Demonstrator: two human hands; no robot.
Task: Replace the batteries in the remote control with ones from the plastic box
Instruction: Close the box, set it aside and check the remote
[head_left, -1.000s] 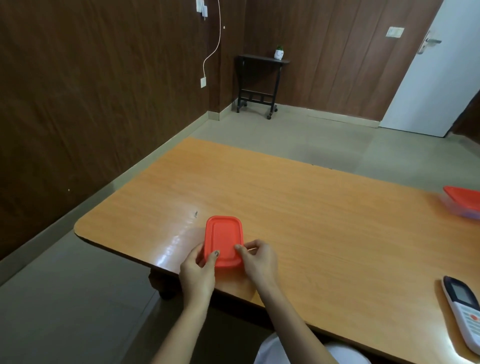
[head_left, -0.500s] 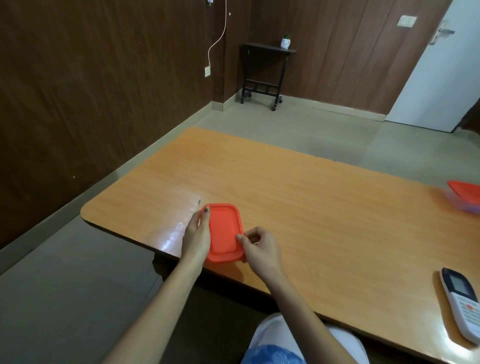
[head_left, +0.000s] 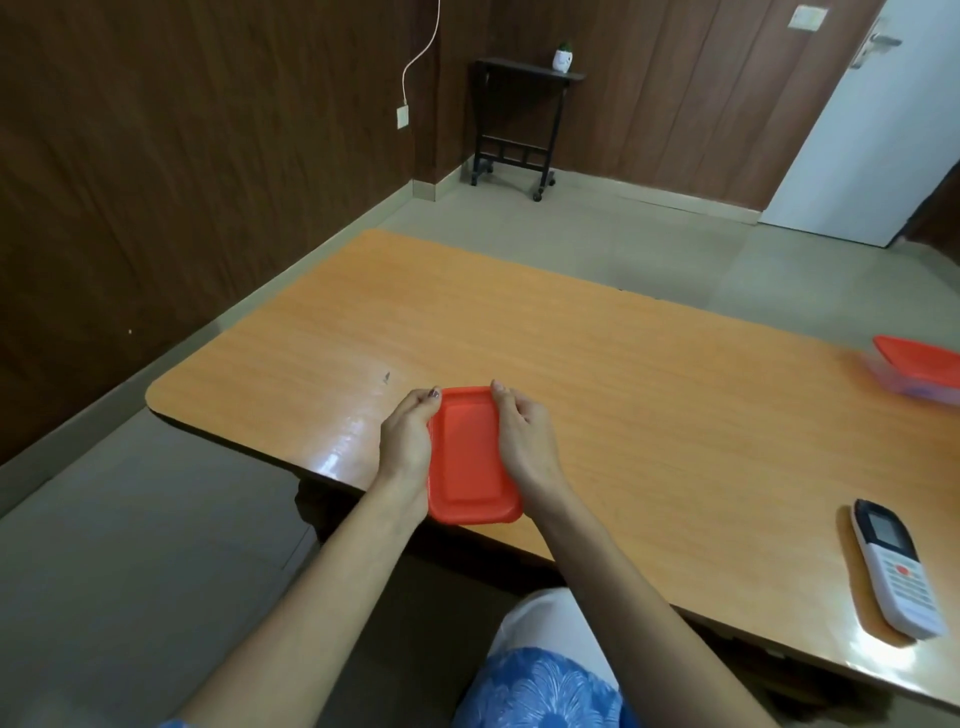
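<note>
A plastic box with a red lid (head_left: 470, 457) sits at the near edge of the orange table (head_left: 597, 374). My left hand (head_left: 408, 441) grips its left side and my right hand (head_left: 524, 441) grips its right side, fingers curled over the far corners. The lid is on, so what the box holds is hidden. A white remote control (head_left: 896, 569) with a dark screen lies face up at the table's near right, far from both hands.
A second clear box with a red lid (head_left: 919, 374) stands at the table's far right edge. Behind the table are bare floor, a small black side table (head_left: 519, 119) with a white pot, and a white door (head_left: 857, 130).
Both hands have shifted from the box's near end to its long sides, and the box has come nearer to the table's near edge. The camera has tilted downward.
</note>
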